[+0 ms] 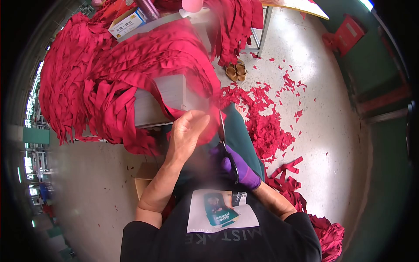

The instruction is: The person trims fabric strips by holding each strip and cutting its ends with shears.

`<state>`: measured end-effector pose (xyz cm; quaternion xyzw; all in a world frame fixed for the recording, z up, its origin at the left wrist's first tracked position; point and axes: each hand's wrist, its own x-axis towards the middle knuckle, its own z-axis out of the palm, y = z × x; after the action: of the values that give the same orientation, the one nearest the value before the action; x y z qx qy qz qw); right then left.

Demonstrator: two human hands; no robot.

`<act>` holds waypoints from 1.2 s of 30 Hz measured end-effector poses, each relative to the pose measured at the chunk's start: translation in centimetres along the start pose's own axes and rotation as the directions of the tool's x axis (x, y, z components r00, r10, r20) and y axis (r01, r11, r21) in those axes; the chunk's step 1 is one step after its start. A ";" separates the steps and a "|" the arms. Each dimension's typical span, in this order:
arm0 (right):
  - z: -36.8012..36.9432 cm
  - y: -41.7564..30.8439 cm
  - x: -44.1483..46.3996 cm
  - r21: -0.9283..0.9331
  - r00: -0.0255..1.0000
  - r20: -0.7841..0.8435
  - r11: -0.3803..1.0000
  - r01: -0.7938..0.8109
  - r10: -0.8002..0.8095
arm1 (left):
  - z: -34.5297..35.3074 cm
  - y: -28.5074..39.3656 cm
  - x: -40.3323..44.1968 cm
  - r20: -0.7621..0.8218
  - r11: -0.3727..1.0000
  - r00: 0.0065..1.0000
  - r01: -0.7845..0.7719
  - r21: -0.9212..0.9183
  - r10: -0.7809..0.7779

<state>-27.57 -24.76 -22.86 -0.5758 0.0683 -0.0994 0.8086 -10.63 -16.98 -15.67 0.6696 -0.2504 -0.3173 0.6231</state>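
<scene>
My left hand [187, 132] is bare and its fingers are closed on a red fabric strip [209, 126] at the table's near edge; the fingertips are partly blurred by haze on the lens. In a purple glove, my right hand [242, 169] grips a pair of scissors [223, 139] with black handles. Its blades point up, away from my body, just right of the strip. Many more red strips [144, 56] lie in a thick heap over the table and hang off its edge.
A light-topped table [170, 87] shows under the strips, with a small white box [127, 25] farther back. Red scraps [266, 129] cover the floor on the right, near brown sandals [236, 71]. A cardboard box [143, 178] stands below on the left.
</scene>
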 end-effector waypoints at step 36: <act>-1.2 1.0 -0.8 -0.108 0.983 -0.155 0.987 -0.118 0.100 | 0.4 -0.1 -0.1 0.040 0.961 0.995 0.079 0.264 -0.093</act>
<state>-28.49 -25.34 -24.24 -0.6084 0.1658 -0.0937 0.7704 -11.03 -17.19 -15.75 0.7478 -0.2771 -0.3254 0.5080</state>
